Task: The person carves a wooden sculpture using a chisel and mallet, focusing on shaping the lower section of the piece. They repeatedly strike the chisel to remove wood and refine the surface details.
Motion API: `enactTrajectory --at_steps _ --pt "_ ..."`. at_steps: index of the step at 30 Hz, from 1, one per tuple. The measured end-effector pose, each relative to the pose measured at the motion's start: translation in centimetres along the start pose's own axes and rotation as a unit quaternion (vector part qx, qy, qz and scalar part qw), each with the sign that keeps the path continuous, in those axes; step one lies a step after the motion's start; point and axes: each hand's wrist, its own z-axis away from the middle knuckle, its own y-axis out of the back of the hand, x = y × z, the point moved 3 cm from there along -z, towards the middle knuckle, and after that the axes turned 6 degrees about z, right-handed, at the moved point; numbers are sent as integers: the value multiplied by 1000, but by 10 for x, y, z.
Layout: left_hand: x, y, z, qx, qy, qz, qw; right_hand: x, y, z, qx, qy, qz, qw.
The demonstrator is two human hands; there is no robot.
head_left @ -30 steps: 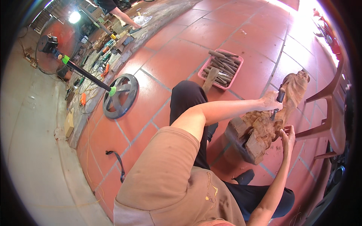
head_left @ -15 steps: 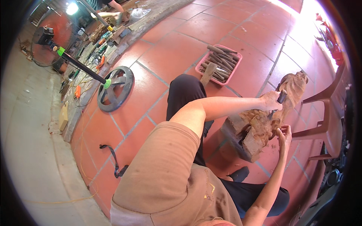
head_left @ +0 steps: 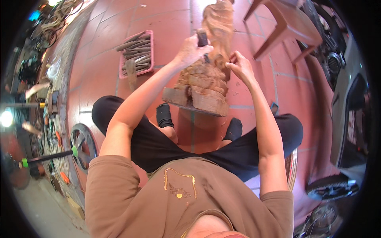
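In front of me a carved wooden sculpture (head_left: 218, 29) lies lengthwise on the tiles, its blocky base (head_left: 194, 100) toward my feet. My left hand (head_left: 189, 51) is closed round a dark-handled chisel (head_left: 203, 38), held nearly upright over the carving's left side. The chisel's lower end meets the wood among the carved folds; its exact tip is hard to see. At the carving's right edge, my right hand (head_left: 241, 68) has loosely curled fingers, thumb apart from them, with nothing visible between. Whether its fingertips touch the wood I cannot tell.
A pink basket (head_left: 151, 51) of several dark stick-like tools stands left of the carving, a wooden mallet (head_left: 131, 70) leaning at its near edge. A brown plastic chair (head_left: 291, 29) and a motorbike (head_left: 349, 119) are at right. A fan's round base (head_left: 83, 144) stands at left.
My view has swung round, so the carving and both hands now appear nearer the middle and the basket farther left. The chisel is still in my left hand; my right remains by the carving.
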Motion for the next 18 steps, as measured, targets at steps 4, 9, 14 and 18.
enactTrajectory --at_steps 4,9,14,18 --pt "8 -4 -4 -17 -12 -102 995 -3 2 2 -14 -38 -2 999" --pt "21 3 -7 -8 68 -8 998 -2 2 6 -10 -38 -3 999" --pt "20 16 -10 24 57 59 996 0 -1 2 -7 -17 16 1000" --pt "13 1 3 5 63 63 996 1 0 0 -8 -21 20 1000"
